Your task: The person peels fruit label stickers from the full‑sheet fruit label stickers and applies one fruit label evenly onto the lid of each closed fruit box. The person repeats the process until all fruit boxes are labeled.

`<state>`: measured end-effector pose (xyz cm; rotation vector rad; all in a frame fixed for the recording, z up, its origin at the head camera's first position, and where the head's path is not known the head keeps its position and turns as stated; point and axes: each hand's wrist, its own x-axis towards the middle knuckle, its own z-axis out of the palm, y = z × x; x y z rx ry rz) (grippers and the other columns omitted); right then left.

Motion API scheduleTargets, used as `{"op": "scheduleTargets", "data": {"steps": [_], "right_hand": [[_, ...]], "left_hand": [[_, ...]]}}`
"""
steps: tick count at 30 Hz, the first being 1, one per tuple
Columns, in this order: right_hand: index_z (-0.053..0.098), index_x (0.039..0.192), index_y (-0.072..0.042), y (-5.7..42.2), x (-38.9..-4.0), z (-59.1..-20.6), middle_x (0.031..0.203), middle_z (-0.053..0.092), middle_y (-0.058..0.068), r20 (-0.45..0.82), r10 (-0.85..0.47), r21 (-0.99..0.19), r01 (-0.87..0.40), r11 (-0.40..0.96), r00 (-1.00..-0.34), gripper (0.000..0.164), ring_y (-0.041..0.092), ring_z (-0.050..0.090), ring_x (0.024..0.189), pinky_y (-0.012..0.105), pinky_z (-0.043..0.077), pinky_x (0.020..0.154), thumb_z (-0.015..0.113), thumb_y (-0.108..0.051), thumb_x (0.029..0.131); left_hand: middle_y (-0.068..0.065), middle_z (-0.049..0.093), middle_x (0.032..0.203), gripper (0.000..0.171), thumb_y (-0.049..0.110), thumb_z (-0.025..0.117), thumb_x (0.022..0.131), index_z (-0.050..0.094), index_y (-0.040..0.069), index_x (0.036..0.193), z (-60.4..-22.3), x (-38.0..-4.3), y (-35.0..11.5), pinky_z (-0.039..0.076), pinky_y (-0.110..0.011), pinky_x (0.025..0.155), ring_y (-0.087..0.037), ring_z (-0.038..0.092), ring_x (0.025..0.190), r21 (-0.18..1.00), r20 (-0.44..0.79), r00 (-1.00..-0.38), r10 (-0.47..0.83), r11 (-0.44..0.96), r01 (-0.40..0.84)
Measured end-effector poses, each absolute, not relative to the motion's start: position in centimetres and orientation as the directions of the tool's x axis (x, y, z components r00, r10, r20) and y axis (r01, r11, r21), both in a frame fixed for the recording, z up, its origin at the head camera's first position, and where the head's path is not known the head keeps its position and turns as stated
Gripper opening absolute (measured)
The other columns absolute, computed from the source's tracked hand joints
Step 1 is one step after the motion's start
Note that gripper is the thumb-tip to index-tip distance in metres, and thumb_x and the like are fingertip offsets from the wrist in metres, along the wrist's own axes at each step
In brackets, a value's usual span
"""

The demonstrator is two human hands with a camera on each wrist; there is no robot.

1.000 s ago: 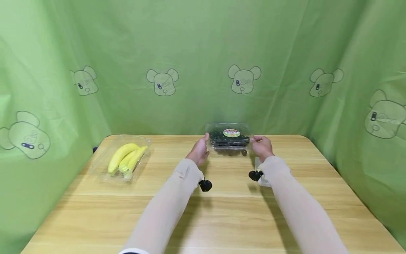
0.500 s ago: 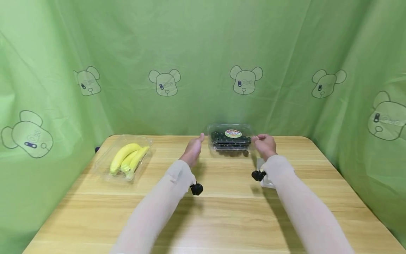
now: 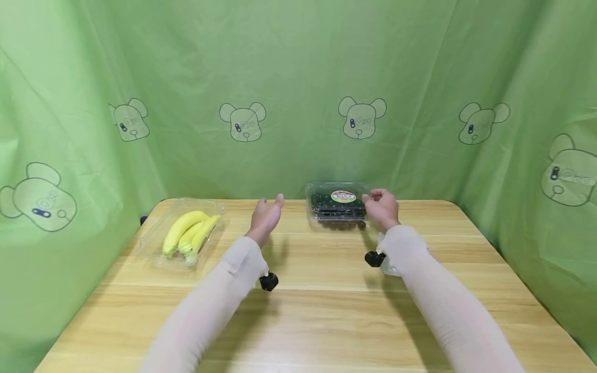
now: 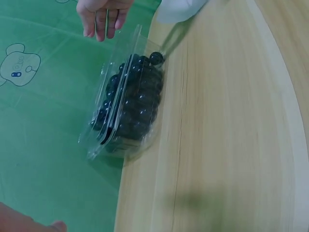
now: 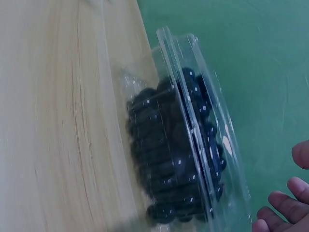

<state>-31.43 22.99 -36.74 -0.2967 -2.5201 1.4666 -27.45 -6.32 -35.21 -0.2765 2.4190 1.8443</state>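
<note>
A clear plastic clamshell box of dark grapes stands at the table's back edge, its lid down and an oval sticker on top. My left hand hovers to the left of the box, apart from it, fingers relaxed and holding nothing. Close by the box's right end is my right hand. The right wrist view shows its fingers loosely bent beside the lid, with nothing between them. In the left wrist view that hand also appears beyond the box's far end.
At the table's left side lies a clear plastic container with bananas in it. A whitish, see-through item sits partly hidden under my right wrist. Green curtains enclose the wooden table.
My left hand has let go of the box's left end and drawn away leftward. My right hand has released the right end and risen slightly. The grape box stays at the back.
</note>
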Motion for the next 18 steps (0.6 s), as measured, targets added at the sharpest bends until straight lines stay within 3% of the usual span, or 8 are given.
{"op": "scheduleTargets", "data": {"steps": [7, 10, 14, 18], "right_hand": [[0.045, 0.136, 0.002, 20.9, -31.4, -36.4, 0.136, 0.050, 0.020, 0.103, 0.201, -0.888, 0.001, 0.461, -0.974, 0.047, 0.035, 0.046, 0.125, 0.043, 0.040, 0.106, 0.058, -0.021, 0.097], [0.046, 0.135, 0.002, 19.9, -31.2, -36.4, 0.136, 0.051, 0.020, 0.121, 0.163, -0.890, -0.034, 0.456, -0.979, 0.047, 0.034, 0.048, 0.125, 0.043, 0.041, 0.106, 0.059, -0.020, 0.096], [0.048, 0.132, 0.004, 18.2, -31.0, -36.5, 0.132, 0.054, 0.021, 0.150, 0.109, -0.901, -0.091, 0.424, -0.983, 0.044, 0.034, 0.051, 0.122, 0.042, 0.042, 0.105, 0.061, -0.018, 0.095], [0.050, 0.129, 0.005, 16.4, -30.6, -36.8, 0.131, 0.056, 0.021, 0.157, 0.066, -0.913, -0.120, 0.390, -0.985, 0.041, 0.033, 0.052, 0.122, 0.039, 0.042, 0.104, 0.060, -0.018, 0.096]], "left_hand": [[-0.017, 0.019, 0.158, 0.083, 0.053, 0.047, 0.097, 0.012, 0.006, 0.155, -35.3, -26.6, -8.4, 0.020, -0.048, 0.116, -0.036, 0.020, 0.143, 0.937, -0.107, -0.973, -0.204, 0.306, -0.167], [-0.018, 0.011, 0.160, 0.087, 0.047, 0.052, 0.096, 0.006, 0.002, 0.154, -35.6, -26.0, -9.4, 0.014, -0.044, 0.119, -0.035, 0.014, 0.145, 0.949, -0.038, -0.961, -0.274, 0.293, -0.121], [-0.017, -0.003, 0.161, 0.093, 0.038, 0.058, 0.095, -0.004, 0.001, 0.153, -35.9, -25.2, -11.2, 0.002, -0.038, 0.119, -0.031, 0.002, 0.146, 0.965, 0.057, -0.914, -0.402, 0.256, -0.053], [-0.013, -0.013, 0.160, 0.097, 0.029, 0.061, 0.093, -0.011, 0.003, 0.153, -36.0, -24.3, -13.7, -0.004, -0.033, 0.118, -0.025, -0.006, 0.146, 0.986, 0.077, -0.847, -0.525, 0.169, -0.015]]}}
